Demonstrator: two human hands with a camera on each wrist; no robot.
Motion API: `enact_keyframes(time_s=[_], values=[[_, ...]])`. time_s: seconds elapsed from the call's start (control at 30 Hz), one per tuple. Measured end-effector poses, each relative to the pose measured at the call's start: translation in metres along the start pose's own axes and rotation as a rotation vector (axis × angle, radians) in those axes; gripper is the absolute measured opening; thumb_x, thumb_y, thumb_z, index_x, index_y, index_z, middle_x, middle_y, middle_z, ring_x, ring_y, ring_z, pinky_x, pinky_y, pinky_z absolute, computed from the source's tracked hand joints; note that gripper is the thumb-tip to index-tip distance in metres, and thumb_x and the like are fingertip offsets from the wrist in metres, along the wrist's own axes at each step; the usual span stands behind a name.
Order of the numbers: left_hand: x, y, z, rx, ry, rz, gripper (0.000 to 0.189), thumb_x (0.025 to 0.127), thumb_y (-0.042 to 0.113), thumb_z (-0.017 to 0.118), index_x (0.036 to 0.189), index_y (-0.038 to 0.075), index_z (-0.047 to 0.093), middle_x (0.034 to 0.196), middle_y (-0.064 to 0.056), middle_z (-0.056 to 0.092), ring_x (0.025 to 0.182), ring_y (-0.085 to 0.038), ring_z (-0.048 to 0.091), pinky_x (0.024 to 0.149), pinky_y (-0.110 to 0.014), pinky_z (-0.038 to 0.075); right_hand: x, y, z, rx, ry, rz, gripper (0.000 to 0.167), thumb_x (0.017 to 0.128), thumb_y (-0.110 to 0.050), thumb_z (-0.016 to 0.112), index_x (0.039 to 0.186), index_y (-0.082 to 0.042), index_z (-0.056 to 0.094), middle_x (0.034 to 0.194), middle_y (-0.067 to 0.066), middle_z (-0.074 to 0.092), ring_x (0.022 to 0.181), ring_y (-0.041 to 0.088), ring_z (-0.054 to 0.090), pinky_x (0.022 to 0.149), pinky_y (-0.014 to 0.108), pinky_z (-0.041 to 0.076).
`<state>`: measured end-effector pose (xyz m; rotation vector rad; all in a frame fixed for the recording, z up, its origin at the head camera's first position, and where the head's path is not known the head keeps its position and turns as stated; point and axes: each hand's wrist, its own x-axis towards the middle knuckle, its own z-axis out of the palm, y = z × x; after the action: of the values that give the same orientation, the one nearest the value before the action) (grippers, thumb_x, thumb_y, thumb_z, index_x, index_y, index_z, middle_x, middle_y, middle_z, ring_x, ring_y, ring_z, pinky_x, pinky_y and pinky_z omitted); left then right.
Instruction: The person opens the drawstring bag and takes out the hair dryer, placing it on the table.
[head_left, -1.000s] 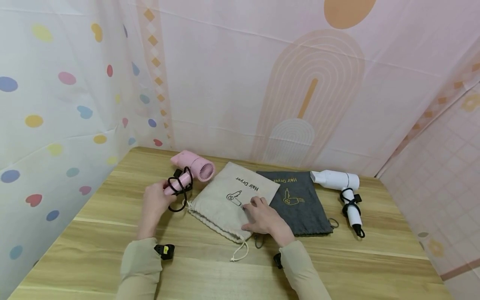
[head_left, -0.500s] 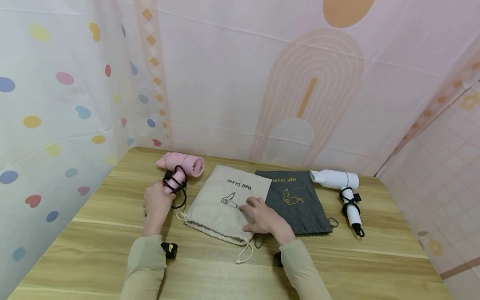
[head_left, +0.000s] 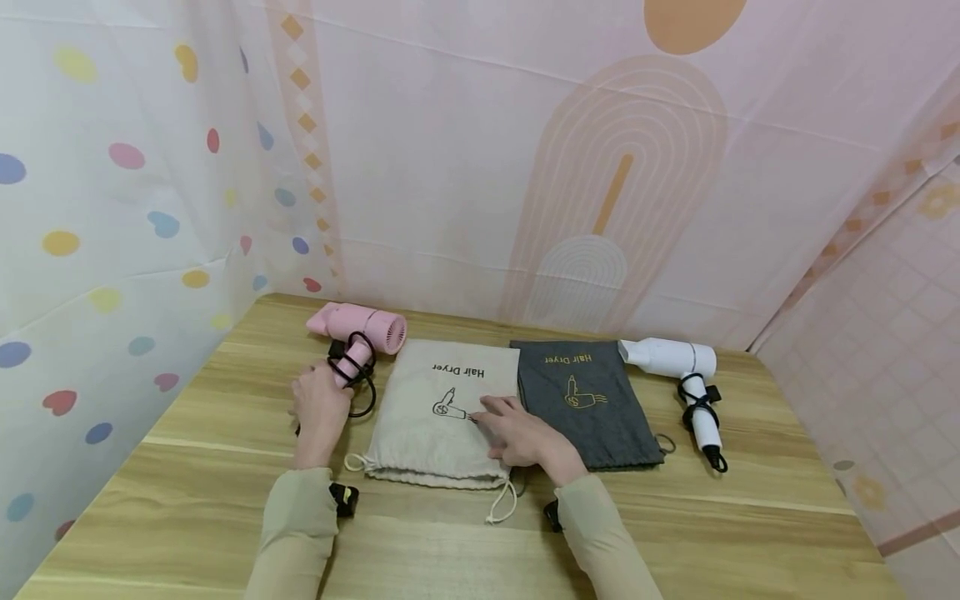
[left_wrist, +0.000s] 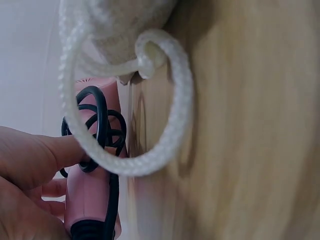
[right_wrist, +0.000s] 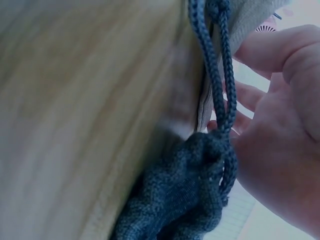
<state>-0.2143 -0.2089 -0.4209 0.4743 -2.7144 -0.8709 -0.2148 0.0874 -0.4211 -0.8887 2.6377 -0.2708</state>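
Observation:
A pink hair dryer [head_left: 358, 326], its black cord [left_wrist: 101, 117] wound round the handle, lies at the back left of the table. My left hand [head_left: 321, 408] grips it by the handle; in the left wrist view the thumb is against the cord and fingers go behind the handle. Right of it lies a beige drawstring bag [head_left: 442, 446] printed "Hair Dryer". The fingertips of my right hand [head_left: 522, 432] rest on this bag's right part. Partly beneath the beige bag's right side sits a dark grey drawstring bag [head_left: 618, 433].
A white hair dryer [head_left: 667, 357] with a black cord lies on the right beside the grey bag. The bags' white drawstring loop [left_wrist: 185, 95] and grey drawstring [right_wrist: 231, 80] hang close to the wrist cameras. Patterned cloth [head_left: 450, 167] rises behind the wooden table [head_left: 435, 550].
The pink hair dryer moved left in my left hand, away from the beige bag. The beige bag turned straighter and shifted left and nearer, with my right hand on it.

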Motion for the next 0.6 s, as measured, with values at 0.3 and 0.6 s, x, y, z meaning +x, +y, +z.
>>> enact_keyframes(time_s=[0.3, 0.6], values=[[-0.0019, 0.0019, 0.0012, 0.003, -0.005, 0.001, 0.034, 0.080, 0.003, 0.066, 0.103, -0.018, 0.051, 0.105, -0.042, 0.051, 0.102, -0.061, 0.044, 0.085, -0.066, 0.038, 0.0004, 0.0002, -0.0006, 0.017, -0.013, -0.005, 0.059, 0.092, -0.014, 0.059, 0.146, -0.024, 0.038, 0.160, 0.001, 0.018, 0.147, 0.022, 0.017, 0.076, 0.026, 0.043], [-0.0040, 0.0036, 0.0019, -0.010, -0.058, -0.064, 0.035, 0.082, 0.005, 0.062, 0.105, -0.019, 0.049, 0.115, -0.041, 0.045, 0.111, -0.059, 0.040, 0.080, -0.074, 0.038, -0.0001, 0.0020, -0.0001, 0.015, 0.011, -0.011, 0.057, 0.092, -0.016, 0.060, 0.145, -0.024, 0.040, 0.159, 0.001, 0.020, 0.147, 0.023, 0.019, 0.088, 0.033, 0.047]])
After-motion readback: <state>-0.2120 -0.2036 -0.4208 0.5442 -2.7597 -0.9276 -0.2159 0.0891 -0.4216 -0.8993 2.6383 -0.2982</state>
